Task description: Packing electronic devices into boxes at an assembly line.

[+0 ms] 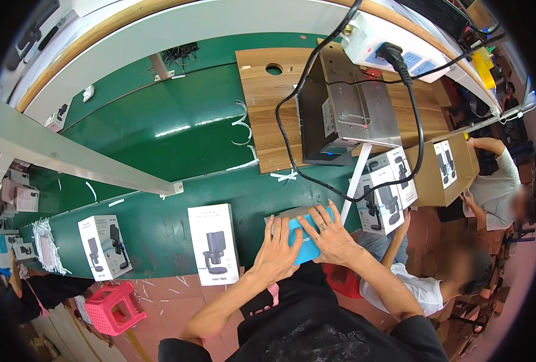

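At the near edge of the green table, a blue box (307, 248) with a greyish top face stands between my two hands. My left hand (277, 248) lies along its left side, fingers pointing up. My right hand (334, 240) grips the opposite side, with its thumb and fingers reaching over the blue face. My fingers hide parts of the box. To the left of my left hand stands a white carton (213, 246) with a picture of a microphone on it. Several similar microphone cartons (385, 199) are grouped to the right of my right hand.
Beyond my hands, a metal tape dispenser (352, 114) sits on a wooden board (268, 108). A black cable (280, 120) loops down from a white power strip (388, 51). Another microphone carton (105, 247) stands farther left. Two people sit at right, near an open brown carton (424, 181).
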Motion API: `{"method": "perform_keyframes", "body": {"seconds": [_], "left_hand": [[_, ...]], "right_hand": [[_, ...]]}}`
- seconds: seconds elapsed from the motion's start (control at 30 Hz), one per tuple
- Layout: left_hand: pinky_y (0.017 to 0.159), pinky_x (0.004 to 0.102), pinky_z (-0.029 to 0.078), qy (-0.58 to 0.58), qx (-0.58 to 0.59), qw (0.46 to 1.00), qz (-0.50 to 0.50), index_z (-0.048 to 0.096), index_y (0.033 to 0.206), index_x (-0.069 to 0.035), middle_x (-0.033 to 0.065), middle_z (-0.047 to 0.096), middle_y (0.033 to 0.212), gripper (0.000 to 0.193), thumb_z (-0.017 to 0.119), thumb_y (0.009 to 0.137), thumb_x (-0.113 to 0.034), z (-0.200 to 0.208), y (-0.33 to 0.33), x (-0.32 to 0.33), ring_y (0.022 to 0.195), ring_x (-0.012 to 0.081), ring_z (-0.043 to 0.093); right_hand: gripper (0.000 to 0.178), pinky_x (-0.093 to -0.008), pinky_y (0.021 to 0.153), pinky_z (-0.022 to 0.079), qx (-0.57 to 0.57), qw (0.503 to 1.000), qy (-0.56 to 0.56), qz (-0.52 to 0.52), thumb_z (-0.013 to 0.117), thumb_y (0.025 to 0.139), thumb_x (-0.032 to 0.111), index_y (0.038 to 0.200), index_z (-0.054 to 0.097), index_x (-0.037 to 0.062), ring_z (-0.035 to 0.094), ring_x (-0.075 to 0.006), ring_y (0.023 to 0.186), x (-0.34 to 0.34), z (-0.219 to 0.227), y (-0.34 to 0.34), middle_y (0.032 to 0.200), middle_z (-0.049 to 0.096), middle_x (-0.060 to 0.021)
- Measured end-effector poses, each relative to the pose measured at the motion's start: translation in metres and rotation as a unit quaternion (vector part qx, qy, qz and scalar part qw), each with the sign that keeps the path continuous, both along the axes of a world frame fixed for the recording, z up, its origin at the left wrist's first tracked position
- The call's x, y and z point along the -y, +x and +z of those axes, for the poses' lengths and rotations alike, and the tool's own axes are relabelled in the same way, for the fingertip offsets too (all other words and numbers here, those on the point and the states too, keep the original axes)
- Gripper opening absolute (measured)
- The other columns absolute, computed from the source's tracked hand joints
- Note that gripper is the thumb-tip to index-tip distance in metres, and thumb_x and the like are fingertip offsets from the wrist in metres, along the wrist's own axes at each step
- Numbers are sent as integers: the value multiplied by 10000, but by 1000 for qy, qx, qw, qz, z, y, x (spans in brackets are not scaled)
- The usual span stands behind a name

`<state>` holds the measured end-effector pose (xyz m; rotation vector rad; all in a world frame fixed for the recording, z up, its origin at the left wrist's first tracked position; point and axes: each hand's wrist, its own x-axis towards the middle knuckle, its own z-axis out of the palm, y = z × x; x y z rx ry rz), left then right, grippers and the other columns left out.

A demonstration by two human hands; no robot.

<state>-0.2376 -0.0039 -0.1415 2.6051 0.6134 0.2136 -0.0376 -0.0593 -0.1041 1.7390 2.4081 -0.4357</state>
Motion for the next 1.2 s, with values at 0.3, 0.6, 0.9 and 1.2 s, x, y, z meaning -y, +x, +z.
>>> {"method": "perform_keyframes", "body": {"seconds": [0.3, 0.6, 0.9, 1.2], "left_hand": [[1060, 639, 298, 41, 43, 998, -21, 490, 1235, 72, 395, 422, 1264, 823, 816, 609, -350, -6, 3, -4, 1195, 520, 430], [1046, 655, 296, 71, -17, 997, -10, 484, 1219, 64, 401, 438, 1231, 797, 818, 625, -348, 3, 4, 0, 1187, 537, 428], [1079, 635, 291, 49, -6, 999, 0, 480, 1252, 47, 397, 414, 1293, 852, 853, 618, -382, 1, 6, 1, 1226, 527, 414], [1188, 496, 238, -283, 142, 937, 150, 140, 1525, 27, 268, 216, 1560, 1296, 957, 584, -327, -23, -24, -13, 1450, 441, 235]], "right_hand": [[1145, -602, 1166, 220, -36, 998, 51, -21, 898, 533, 426, 1495, 380, 82, 411, -428, 1334, 9, -8, 4, 1419, 435, -255], [1127, -552, 1176, 244, -49, 999, 4, 16, 910, 539, 364, 1496, 381, 90, 387, -427, 1355, 9, -2, 32, 1402, 424, -278], [1145, -550, 1171, 266, -57, 998, 25, -1, 921, 536, 397, 1492, 380, 77, 367, -433, 1364, 15, -3, 34, 1418, 399, -273], [1354, -449, 1229, 179, -445, 852, -71, -266, 961, 559, 282, 1581, 95, 81, 162, -333, 1513, 39, -28, 70, 1623, 201, -172]]}}
